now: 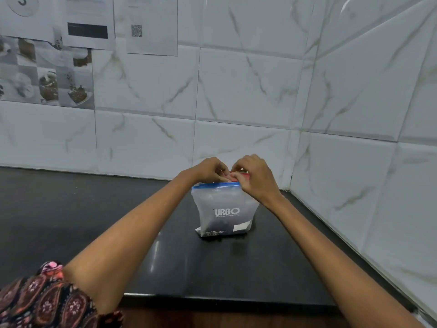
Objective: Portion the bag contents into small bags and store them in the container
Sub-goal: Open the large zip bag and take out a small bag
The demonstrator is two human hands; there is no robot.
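White marble-veined wall tiles are meeting in a corner behind the glossy black surface; printed paper sheets are hanging upper left.

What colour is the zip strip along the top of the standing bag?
Blue, on the translucent plastic bag's zip strip, seen in the head view.

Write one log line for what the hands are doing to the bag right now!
step: working at bag top | left hand: pinches top | right hand: pinches top | bag: upright on counter
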